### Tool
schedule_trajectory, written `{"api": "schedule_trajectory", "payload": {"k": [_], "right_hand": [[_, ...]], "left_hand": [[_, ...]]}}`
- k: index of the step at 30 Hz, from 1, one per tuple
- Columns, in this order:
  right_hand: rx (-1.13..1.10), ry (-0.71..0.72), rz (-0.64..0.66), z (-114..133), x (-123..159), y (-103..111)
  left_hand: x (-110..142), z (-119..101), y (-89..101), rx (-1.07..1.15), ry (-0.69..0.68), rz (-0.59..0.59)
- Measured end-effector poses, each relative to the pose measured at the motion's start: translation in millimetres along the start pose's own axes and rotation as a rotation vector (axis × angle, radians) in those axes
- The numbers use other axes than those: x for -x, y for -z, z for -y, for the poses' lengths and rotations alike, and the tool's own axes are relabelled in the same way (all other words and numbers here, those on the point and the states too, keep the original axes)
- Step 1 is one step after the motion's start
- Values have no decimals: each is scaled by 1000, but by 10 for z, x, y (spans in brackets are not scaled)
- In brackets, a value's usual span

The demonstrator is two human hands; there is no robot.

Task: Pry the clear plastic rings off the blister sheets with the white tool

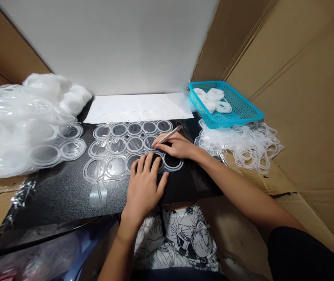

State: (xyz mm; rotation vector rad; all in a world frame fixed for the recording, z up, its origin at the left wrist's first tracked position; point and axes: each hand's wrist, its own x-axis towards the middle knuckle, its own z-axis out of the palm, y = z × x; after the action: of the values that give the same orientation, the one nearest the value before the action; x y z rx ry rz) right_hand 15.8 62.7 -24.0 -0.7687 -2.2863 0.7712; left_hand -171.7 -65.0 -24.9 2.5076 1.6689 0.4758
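A clear plastic sheet of joined white-rimmed rings (117,145) lies in rows on the black speckled tabletop. My left hand (143,183) rests palm down on its front row, fingers apart, partly hiding some of the rings. My right hand (178,145) is closed around a slim white pen-shaped tool (169,135) with a dark reddish end. The tool's lower tip points at a ring in the middle row, near the sheet's right side. Whether it touches the plastic is hidden by my fingers.
A large pile of ring sheets (11,132) and white bundles fills the left. At the right, a blue basket (242,111) holds several white ring bundles, with loose rings (251,146) heaped before it. White paper (111,105) lies behind; cardboard walls (310,97) stand at the sides.
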Motion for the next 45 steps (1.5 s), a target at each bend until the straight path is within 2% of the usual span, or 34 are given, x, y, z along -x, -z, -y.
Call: {"api": "schedule_trajectory", "payload": {"k": [4,7,10,12,15,18,20,23,28,31,33,36,40,43,45], "right_hand": [[231,256,15,-42,39,-65],[369,295,23,-80,1,-104],[425,221,23,-109,-135,-85],[441,129,-36,-132,-267,-29],[420,-13,-221,-173,-442,112],[334,-127,-408,-172,-447,288],[298,-201,-496,-113,-297,398],[331,-304,-563,81,157,539],[538,-487,-516,549,1129,781],[583,-553,-450,821,1358,882],[533,-531,-438,964,1220,860],[288,-380,-311,1021,661,653],[-29,-121,-22,726,-185,182],[-104,-143,87,425,-511,-128],[-132,-201,68,283,-554,-255]], "left_hand": [[-31,-5,-2,-12,13,18],[-39,-6,-13,-23,13,23],[-33,-5,-28,-40,15,18],[-25,-5,-35,-47,12,15],[-14,-4,-33,-49,11,11],[-3,2,-21,-27,13,3],[3,9,-13,-6,5,1],[8,18,-5,24,-4,-3],[24,15,11,95,-6,-20],[48,26,39,145,-13,-55],[69,60,70,164,-1,-88],[101,160,126,126,46,-117],[140,334,157,55,104,-127],[170,411,137,36,102,-94],[183,421,123,19,104,-75]]}}
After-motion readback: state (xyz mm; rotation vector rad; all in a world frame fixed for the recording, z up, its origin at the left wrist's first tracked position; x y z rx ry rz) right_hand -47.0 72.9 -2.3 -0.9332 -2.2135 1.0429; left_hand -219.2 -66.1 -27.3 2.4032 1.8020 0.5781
